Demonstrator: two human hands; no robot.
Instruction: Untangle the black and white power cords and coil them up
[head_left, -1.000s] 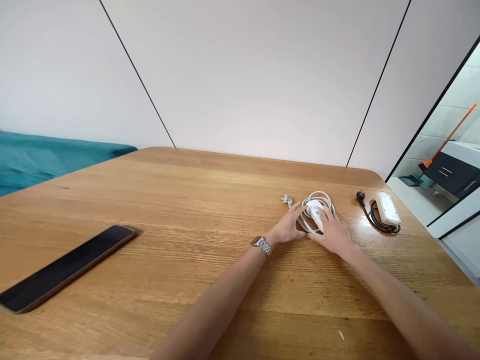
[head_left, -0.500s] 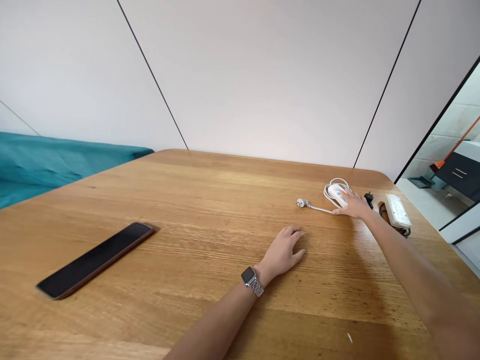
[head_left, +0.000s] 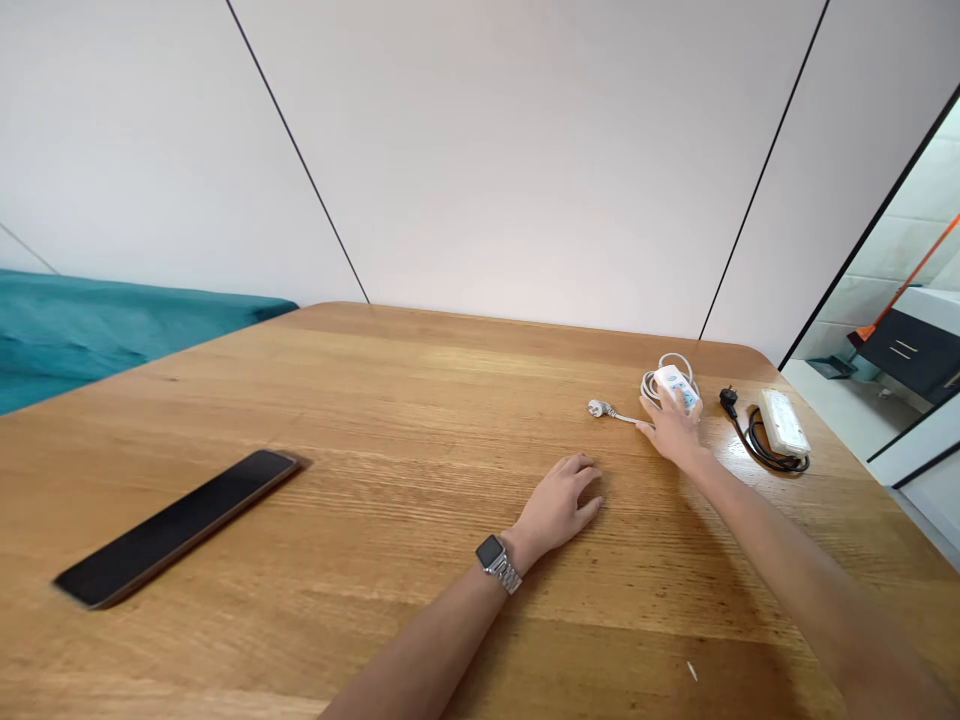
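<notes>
My right hand (head_left: 673, 427) reaches far across the wooden table (head_left: 390, 420) and rests its fingers on a small white power strip (head_left: 673, 382) with a coiled white cord; the fingers lie over it, spread. The cord's white plug (head_left: 598, 408) lies to the left of that hand. My left hand (head_left: 559, 502), with a metal-band watch (head_left: 496, 560) on the wrist, lies palm down on the bare table, fingers loosely stretched and holding nothing.
A second white power strip (head_left: 784, 422) with a black cord and plug (head_left: 726, 398) lies near the table's right edge. A dark phone (head_left: 176, 527) lies face up at the left. Teal fabric (head_left: 97, 325) is beyond the left edge.
Both hands were on the white strip near the middle a second ago. The right hand has carried it to the far right beside the black-corded strip; the left hand drew back and lies flat.
</notes>
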